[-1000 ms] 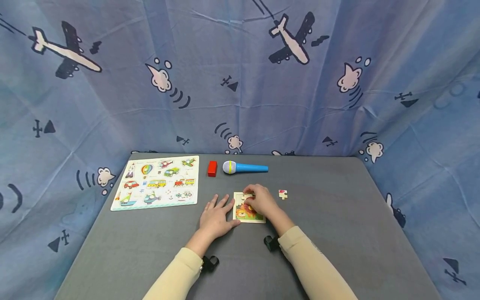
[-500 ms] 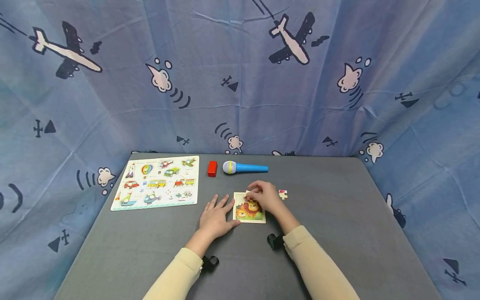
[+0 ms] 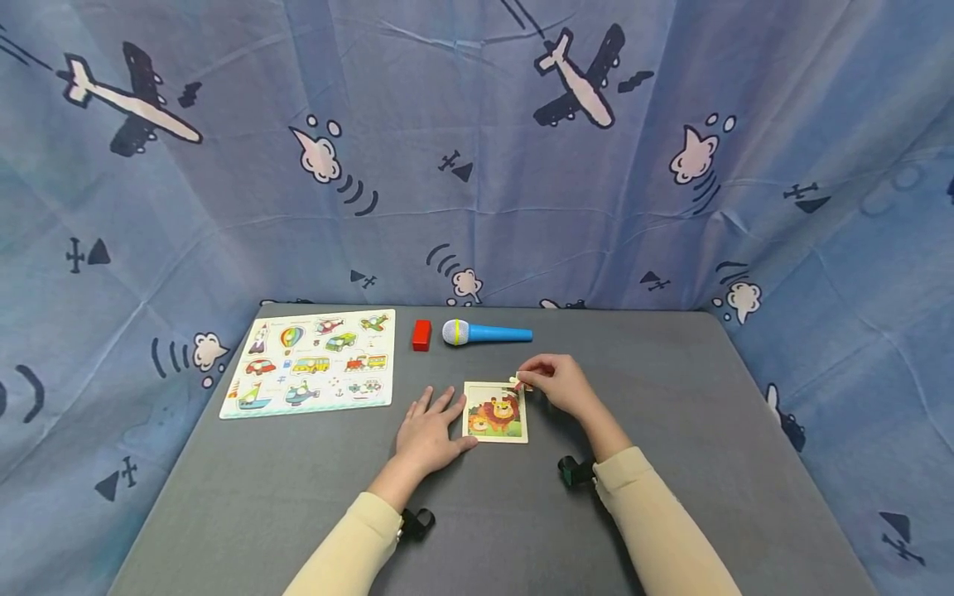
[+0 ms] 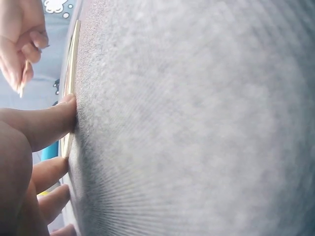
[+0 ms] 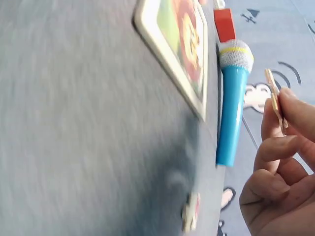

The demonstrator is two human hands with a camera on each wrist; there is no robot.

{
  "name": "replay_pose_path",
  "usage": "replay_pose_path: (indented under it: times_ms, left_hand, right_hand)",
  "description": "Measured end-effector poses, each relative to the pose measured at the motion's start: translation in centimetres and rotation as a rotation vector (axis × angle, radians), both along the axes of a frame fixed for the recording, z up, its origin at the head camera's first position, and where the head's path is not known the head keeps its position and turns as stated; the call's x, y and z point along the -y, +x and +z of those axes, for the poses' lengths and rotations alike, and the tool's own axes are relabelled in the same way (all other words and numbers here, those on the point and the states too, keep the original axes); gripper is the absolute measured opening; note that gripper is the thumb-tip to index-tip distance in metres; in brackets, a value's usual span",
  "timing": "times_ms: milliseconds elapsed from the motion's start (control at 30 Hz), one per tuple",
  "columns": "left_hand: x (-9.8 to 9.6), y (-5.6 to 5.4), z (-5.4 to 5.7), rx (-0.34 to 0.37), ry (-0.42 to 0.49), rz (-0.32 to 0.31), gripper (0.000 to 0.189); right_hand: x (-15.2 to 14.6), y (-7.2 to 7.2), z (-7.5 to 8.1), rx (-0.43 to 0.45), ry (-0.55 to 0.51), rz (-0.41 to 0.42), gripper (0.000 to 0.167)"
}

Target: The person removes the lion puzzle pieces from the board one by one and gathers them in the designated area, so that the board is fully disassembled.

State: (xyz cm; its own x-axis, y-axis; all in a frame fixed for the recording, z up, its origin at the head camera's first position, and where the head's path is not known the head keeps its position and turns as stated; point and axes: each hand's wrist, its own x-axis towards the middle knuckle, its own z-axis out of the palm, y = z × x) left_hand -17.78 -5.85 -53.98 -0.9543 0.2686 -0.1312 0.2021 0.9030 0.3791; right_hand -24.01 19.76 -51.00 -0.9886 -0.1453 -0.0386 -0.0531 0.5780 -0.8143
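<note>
Free tabletop point(image 3: 745, 447) toward far right, microphone point(image 3: 492, 333) and red block point(image 3: 421, 336) beyond the puzzle point(image 3: 493, 415), left fingers point(image 3: 455, 408) barring its left edge

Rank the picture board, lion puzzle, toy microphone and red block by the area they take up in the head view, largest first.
1. Picture board, by far the largest
2. Lion puzzle
3. Toy microphone, longer than the puzzle is wide, but much slimmer
4. Red block, clearly smallest
</note>
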Motion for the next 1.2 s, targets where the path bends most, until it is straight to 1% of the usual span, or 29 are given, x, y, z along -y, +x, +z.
replay_pose_path:
  times_ms: [200,467,600,767,967,1067,1200]
  left_hand:
    - [0.2,0.0,-0.2,-0.008,0.007,-0.005,0.078]
    - [0.3,0.0,-0.1,-0.01,0.008,0.0,0.078]
    - [0.2,-0.1,0.0,-0.009,0.005,-0.005,0.078]
    - [0.1,-0.1,0.0,-0.01,0.004,-0.011,0.078]
    - [0.1,0.0,0.0,-0.008,0.011,-0.009,0.078]
    - [0.1,0.0,0.0,-0.001,0.012,-0.007,0.078]
    - [0.2,0.0,0.0,0.004,0.006,-0.006,0.078]
  right_hand:
    - [-2.5,-0.1,0.1,-0.014,0.018,-0.021,0.018]
    - [-4.8,-0.1,-0.1,-0.029,0.023,-0.031,0.02]
    - [-6.1,-0.1,-0.3,-0.043,0.041,-0.036,0.02]
    - [-7.7,-0.1,-0.8,-0.031,0.07,-0.049,0.022]
    - [-9.6,-0.4,-1.5,-0.004,0.102,-0.068,0.026]
    - [-10.2,-0.6,-1.8,0.015,0.123,-0.077,0.025]
    - [-10.7,-0.7,-2.0,0.014,0.165,-0.08,0.023]
